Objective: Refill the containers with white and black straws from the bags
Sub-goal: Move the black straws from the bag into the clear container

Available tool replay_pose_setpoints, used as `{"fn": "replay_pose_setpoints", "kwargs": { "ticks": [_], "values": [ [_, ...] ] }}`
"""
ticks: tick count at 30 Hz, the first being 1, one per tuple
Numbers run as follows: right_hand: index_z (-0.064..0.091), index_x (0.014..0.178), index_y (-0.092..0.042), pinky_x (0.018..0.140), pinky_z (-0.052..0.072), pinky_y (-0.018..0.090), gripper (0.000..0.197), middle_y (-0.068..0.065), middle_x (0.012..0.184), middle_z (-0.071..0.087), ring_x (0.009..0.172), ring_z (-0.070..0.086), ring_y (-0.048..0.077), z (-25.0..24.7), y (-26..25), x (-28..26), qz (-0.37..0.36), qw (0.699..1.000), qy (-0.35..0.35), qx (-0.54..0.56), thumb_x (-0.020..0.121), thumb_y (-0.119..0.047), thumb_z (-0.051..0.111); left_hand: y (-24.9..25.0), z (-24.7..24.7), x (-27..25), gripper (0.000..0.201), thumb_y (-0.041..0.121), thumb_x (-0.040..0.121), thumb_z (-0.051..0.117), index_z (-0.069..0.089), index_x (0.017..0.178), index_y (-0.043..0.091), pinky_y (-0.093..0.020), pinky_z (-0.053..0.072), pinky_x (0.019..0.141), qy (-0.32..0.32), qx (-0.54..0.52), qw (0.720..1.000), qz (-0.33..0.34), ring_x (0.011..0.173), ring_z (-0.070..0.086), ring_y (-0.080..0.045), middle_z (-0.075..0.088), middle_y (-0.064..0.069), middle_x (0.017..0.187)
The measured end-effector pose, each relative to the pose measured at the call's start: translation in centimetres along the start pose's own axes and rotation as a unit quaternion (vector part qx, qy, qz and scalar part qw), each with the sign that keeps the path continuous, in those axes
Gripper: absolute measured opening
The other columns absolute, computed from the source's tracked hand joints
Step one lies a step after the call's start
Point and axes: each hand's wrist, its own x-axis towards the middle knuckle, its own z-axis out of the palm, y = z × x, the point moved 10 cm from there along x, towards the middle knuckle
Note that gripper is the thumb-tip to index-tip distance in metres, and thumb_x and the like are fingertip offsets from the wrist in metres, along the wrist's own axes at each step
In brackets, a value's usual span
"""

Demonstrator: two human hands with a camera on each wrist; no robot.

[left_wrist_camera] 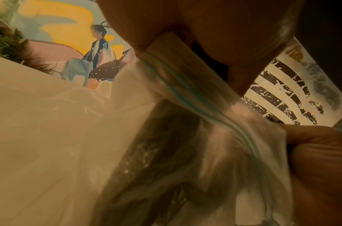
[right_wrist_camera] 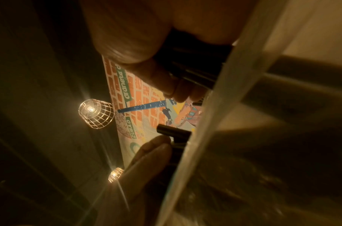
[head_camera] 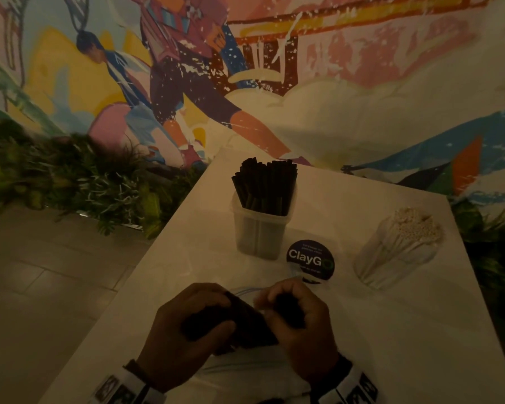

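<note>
Near the table's front edge, both hands hold a clear zip bag (head_camera: pixel 247 290) with a bundle of black straws (head_camera: pixel 252 323) inside. My left hand (head_camera: pixel 197 317) grips the bag round the bundle; in the left wrist view its fingers (left_wrist_camera: pixel 233 38) pinch the bag (left_wrist_camera: pixel 185 137) by its blue zip line. My right hand (head_camera: pixel 289 309) grips the straw ends; in the right wrist view its fingers (right_wrist_camera: pixel 131 38) curl round black straws (right_wrist_camera: pixel 195 61) sticking out of the bag's mouth. Farther back stand a clear container (head_camera: pixel 260 231) packed with black straws (head_camera: pixel 264 185) and a container of white straws (head_camera: pixel 403 246).
A round dark "ClayGo" sticker (head_camera: pixel 310 259) lies on the white table (head_camera: pixel 405 330) between the containers and my hands. The table's left edge drops to a tiled floor (head_camera: pixel 41 287). Plants (head_camera: pixel 70 176) and a painted mural wall (head_camera: pixel 333 83) stand behind.
</note>
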Motion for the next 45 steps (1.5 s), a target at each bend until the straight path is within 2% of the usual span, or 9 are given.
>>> {"fn": "replay_pose_setpoints", "kwargs": {
  "ticks": [5,9,13,23,27,31,36,40,45],
  "values": [
    [0.056,0.074,-0.023,0.068,0.053,0.028,0.016,0.01,0.077,0.067,0.073,0.064,0.024,-1.8,-2.1,0.2,-0.043,0.997,0.049,0.042,0.069,-0.013,0.068,0.0,-0.3,0.1,0.022,0.035,0.068,0.074,0.069,0.089,0.033,-0.025,0.053,0.08,0.008,-0.002,1.0,0.003,0.096,0.066,-0.01,0.067,0.012,0.104],
    [0.058,0.078,-0.019,0.068,0.054,0.024,0.026,0.006,0.075,0.067,0.072,0.065,0.022,-3.6,-4.0,0.5,-0.085,0.991,0.094,0.045,0.069,0.004,0.066,-0.2,-0.3,0.1,0.022,0.032,0.068,0.074,0.07,0.089,0.031,-0.026,0.054,0.081,0.01,-0.001,1.0,0.001,0.097,0.066,-0.012,0.066,0.01,0.104],
    [0.06,0.083,-0.019,0.071,0.054,0.025,0.029,0.006,0.076,0.067,0.075,0.065,0.023,-4.4,-5.0,0.8,-0.108,0.988,0.109,0.018,0.07,0.006,0.064,-0.2,-0.2,0.3,0.022,0.032,0.068,0.072,0.07,0.09,0.032,-0.025,0.054,0.079,0.009,0.0,1.0,-0.002,0.096,0.066,-0.013,0.065,0.011,0.104],
    [0.062,0.086,-0.004,0.07,0.053,0.019,0.025,0.001,0.075,0.068,0.073,0.066,0.016,-4.5,-0.2,0.3,-0.013,0.994,0.096,-0.055,0.073,0.017,0.068,-0.2,-0.1,0.2,0.023,0.033,0.068,0.069,0.067,0.091,0.036,-0.016,0.052,0.078,-0.007,0.02,1.0,-0.012,0.097,0.064,-0.01,0.063,0.014,0.106],
    [0.063,0.082,-0.009,0.069,0.053,0.018,0.025,0.0,0.075,0.068,0.073,0.066,0.016,-4.9,-1.3,0.2,-0.049,0.99,0.115,-0.069,0.073,0.013,0.071,-0.3,0.0,0.2,0.022,0.031,0.068,0.069,0.068,0.09,0.036,-0.013,0.05,0.078,-0.011,0.013,1.0,-0.013,0.098,0.064,-0.01,0.063,0.015,0.106],
    [0.06,0.069,-0.025,0.071,0.053,0.025,0.033,0.003,0.076,0.068,0.073,0.065,0.017,-3.3,2.2,0.4,0.013,0.995,0.065,-0.07,0.075,0.005,0.071,-0.4,0.1,0.2,0.023,0.031,0.068,0.069,0.068,0.091,0.036,-0.017,0.051,0.079,-0.012,0.007,1.0,-0.015,0.1,0.064,-0.01,0.063,0.013,0.107],
    [0.054,0.066,-0.016,0.072,0.054,0.027,0.019,0.001,0.072,0.065,0.072,0.065,0.016,-2.3,3.0,0.7,0.001,0.996,0.037,-0.084,0.074,-0.005,0.067,-0.6,0.0,0.1,0.024,0.033,0.067,0.068,0.068,0.091,0.036,-0.014,0.05,0.078,-0.01,0.02,1.0,-0.021,0.1,0.063,-0.008,0.062,0.016,0.108],
    [0.054,0.06,-0.04,0.069,0.053,0.034,0.04,0.002,0.07,0.065,0.069,0.063,0.014,-1.7,6.2,0.7,0.06,0.981,0.01,-0.184,0.08,-0.008,0.067,-0.3,-0.1,0.0,0.024,0.033,0.067,0.068,0.068,0.091,0.035,-0.016,0.052,0.078,-0.011,0.019,1.0,-0.019,0.099,0.063,-0.006,0.062,0.017,0.108],
    [0.055,0.061,-0.043,0.068,0.053,0.033,0.045,0.002,0.071,0.066,0.07,0.064,0.014,-1.3,6.9,0.8,0.071,0.981,0.001,-0.179,0.083,-0.005,0.065,-0.6,-0.3,-0.2,0.023,0.033,0.067,0.067,0.068,0.09,0.036,-0.017,0.053,0.077,-0.008,0.013,1.0,-0.025,0.098,0.063,-0.007,0.062,0.016,0.107]
  ]
}}
